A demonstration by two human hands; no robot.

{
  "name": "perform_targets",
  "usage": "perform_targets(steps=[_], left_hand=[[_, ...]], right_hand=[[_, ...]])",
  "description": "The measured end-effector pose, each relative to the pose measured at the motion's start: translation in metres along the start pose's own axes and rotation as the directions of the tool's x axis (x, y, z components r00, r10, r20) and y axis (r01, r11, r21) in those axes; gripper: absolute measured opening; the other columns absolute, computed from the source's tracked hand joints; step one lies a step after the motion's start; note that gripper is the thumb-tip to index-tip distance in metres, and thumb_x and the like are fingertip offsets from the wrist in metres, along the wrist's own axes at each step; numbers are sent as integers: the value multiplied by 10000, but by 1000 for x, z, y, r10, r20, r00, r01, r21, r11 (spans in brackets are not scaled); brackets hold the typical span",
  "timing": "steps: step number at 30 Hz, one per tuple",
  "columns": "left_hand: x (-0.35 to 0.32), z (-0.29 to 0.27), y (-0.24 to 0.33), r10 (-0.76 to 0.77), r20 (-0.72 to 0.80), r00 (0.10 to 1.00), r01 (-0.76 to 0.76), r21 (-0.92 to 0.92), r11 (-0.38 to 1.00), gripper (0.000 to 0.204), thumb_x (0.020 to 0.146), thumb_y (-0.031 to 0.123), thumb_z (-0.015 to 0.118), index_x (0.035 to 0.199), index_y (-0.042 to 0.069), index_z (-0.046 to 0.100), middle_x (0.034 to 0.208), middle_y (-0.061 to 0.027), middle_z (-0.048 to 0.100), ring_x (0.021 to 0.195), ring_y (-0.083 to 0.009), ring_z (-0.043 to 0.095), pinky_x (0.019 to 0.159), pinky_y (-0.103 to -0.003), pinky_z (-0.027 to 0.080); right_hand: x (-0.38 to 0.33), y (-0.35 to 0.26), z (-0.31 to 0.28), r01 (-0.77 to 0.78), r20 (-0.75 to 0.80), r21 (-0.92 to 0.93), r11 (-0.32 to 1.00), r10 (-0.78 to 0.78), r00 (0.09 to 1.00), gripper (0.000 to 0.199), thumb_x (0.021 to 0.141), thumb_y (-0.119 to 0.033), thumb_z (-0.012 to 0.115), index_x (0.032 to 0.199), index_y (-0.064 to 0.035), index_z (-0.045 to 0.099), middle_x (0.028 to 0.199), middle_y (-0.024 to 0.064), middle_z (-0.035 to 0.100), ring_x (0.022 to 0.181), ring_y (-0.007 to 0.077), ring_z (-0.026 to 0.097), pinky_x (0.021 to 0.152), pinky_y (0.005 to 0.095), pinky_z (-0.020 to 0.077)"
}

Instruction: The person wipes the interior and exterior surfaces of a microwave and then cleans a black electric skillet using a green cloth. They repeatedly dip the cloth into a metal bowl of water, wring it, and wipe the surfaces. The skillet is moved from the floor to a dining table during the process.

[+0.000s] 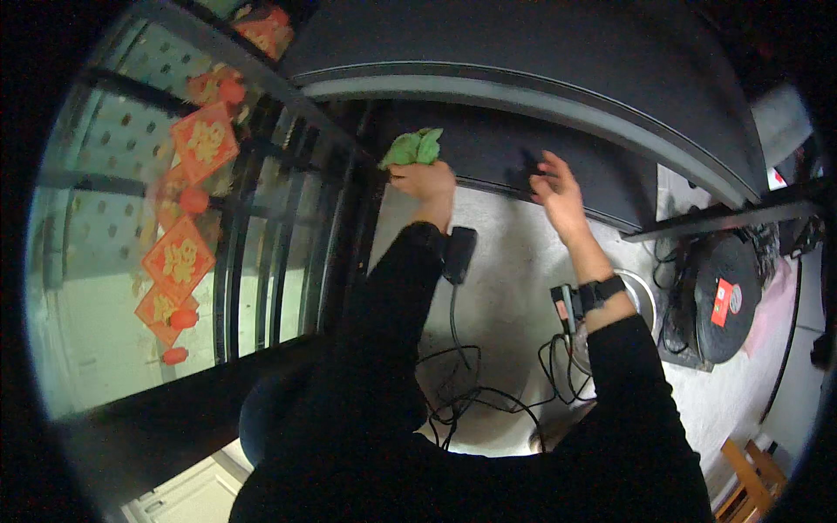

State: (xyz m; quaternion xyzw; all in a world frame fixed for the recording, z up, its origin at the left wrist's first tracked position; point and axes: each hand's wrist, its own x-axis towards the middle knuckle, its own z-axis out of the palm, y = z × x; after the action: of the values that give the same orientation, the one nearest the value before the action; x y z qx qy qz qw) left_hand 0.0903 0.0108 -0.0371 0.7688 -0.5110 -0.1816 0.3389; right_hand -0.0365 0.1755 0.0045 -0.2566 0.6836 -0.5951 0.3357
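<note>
My left hand (425, 186) is closed round a crumpled green cloth (413, 148), at the left end of a low black shelf (497, 152). Part of the cloth bunches up beyond my fingers. Over the shelf's front edge, to the right, my right hand (558, 193) hangs in the air with its fingers apart and nothing in them. A dark band with a small box-shaped device (567, 305) is strapped at my right wrist. Another black box (459, 254) with a cable sits by my left wrist.
An upper black shelf (532, 44) with a grey front rail (523, 94) overhangs the lower one. Black bars (279, 227) and red hanging ornaments (179, 257) line a window at left. Loose black cables (471, 397) lie below my arms. A round black disc (725, 296) stands at right.
</note>
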Motion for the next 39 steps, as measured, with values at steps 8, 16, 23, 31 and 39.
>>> perform_targets(steps=[8, 16, 23, 31, 39], left_hand=[[-11, 19, -59, 285, 218, 934, -210, -313, 926, 453, 829, 127, 562, 1218, 4, 366, 999, -241, 531, 910, -379, 545, 773, -459, 440], [-118, -37, 30, 548, 836, 26, -439, -483, 758, 522, 810, 198, 574, 1273, 5, 427, 1143, -233, 577, 1019, -330, 600, 839, -400, 487], [-42, -113, 110, 425, 902, 74, -290, -388, 875, 624, 823, 375, 606, 1176, -107, 426, 929, -212, 625, 710, -266, 644, 578, -364, 517], [20, -221, 121, 513, 748, 421, -643, -153, 750, 773, 794, 446, 656, 1194, -129, 330, 1125, -297, 518, 1044, -353, 556, 882, -375, 457], [-5, -278, 187, 627, 778, 36, 323, -603, 730, 534, 957, 422, 458, 1364, 136, 264, 1247, -71, 461, 1129, -207, 502, 887, -428, 487]], right_hand=[[-22, 6, -13, -15, -1, -67, 998, 15, 1000, 377, 873, -76, 543, 1248, -42, 526, 1237, 131, 527, 1017, 184, 567, 759, 304, 515], [-1, -2, -22, 104, -118, -291, 951, -144, 982, 297, 810, -109, 584, 1098, -84, 649, 1116, 117, 580, 954, 215, 604, 867, 325, 458], [-12, -71, -7, -342, 490, 376, 861, 129, 862, 594, 918, -510, 484, 1349, -104, 426, 1214, 75, 545, 1108, 193, 527, 941, 331, 417], [-54, -156, 60, 135, 330, 163, 977, -183, 926, 282, 868, -125, 630, 1115, -53, 514, 1005, 42, 583, 947, 126, 537, 809, 269, 439], [-75, -248, 45, 651, 131, 227, 724, -685, 717, 524, 891, -125, 554, 1375, -64, 364, 1355, 141, 418, 1260, 254, 395, 1051, 366, 313]])
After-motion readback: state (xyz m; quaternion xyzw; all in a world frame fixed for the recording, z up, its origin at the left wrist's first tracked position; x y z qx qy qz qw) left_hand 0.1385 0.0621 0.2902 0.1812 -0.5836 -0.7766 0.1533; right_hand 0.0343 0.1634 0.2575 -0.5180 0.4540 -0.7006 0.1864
